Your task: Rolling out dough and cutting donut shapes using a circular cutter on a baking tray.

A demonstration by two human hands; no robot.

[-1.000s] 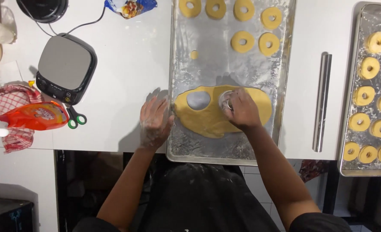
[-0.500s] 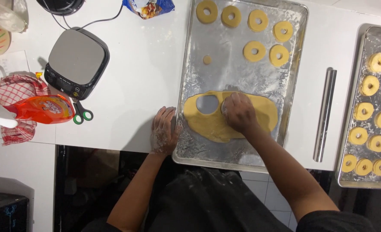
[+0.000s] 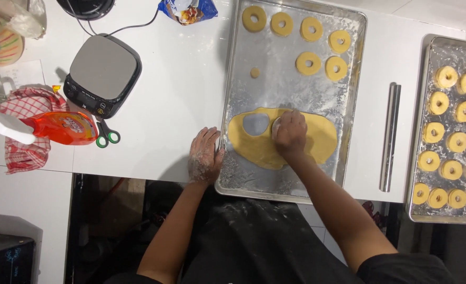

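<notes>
The white desk (image 3: 180,105) carries two metal baking trays. The floured tray (image 3: 233,173) in the middle, taken here as the landmark, holds a rolled sheet of yellow dough (image 3: 317,139) in its near half and six cut dough rings (image 3: 309,63) in its far half, with one small dough disc (image 3: 254,72) lying apart from them, nearer the tray's left rim. The second tray (image 3: 419,210), well to the right of the landmark tray, is filled with rows of risen rings (image 3: 456,142).

The dough sheet is an oval whose long axis runs left to right across the landmark tray, parallel to the desk's near edge. A round hole (image 3: 255,124) is already cut near its left end.

The right hand (image 3: 290,134) rests on the dough sheet just right of that hole, palm down, fingers (image 3: 283,120) curled over a round cutter (image 3: 276,126) that is mostly hidden beneath them; the forearm runs back toward the body at a slant. The left hand (image 3: 205,155), dusted with flour, lies flat on the desk with its fingers spread and holding nothing, touching the landmark tray's left rim.

A metal rolling pin (image 3: 389,137) lies between the two trays, end-on to the person. Left of the landmark tray sit a kitchen scale (image 3: 104,71), green-handled scissors (image 3: 107,135), an orange spray bottle (image 3: 54,128) and a red checked cloth (image 3: 28,152).
</notes>
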